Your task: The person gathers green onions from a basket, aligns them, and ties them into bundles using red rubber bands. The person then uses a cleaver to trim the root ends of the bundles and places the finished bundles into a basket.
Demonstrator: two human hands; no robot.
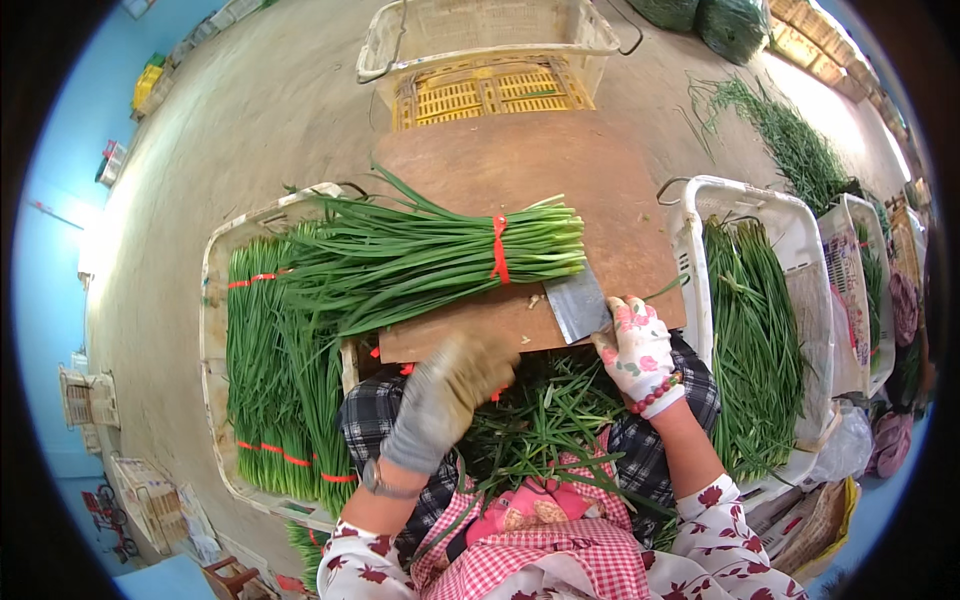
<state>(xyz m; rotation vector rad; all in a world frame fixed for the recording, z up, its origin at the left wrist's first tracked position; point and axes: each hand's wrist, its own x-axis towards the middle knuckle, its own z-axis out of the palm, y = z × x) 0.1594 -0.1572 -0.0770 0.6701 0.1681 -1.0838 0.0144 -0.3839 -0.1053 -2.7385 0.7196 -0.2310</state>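
Note:
A bundle of garlic chives [442, 251], bound with a red band [500, 249], lies across the brown board [525, 165], its pale cut ends towards the right. My right hand [637, 349], in a white floral glove, is closed around the handle end of a cleaver [576, 304]; the broad blade rests on the board beside the cut ends. My left hand [457, 382], in a worn grey and tan glove, is blurred over the board's near edge, below the bundle; its fingers are not clear. Loose green leaves [555, 420] lie in my lap.
A white crate [214, 390] at left holds banded chive bundles; a white crate [697, 300] at right holds unbanded chives. Beyond the board stand a white basket [487, 49] and a yellow crate [491, 94]. Loose greens [795, 139] lie on the floor, upper right.

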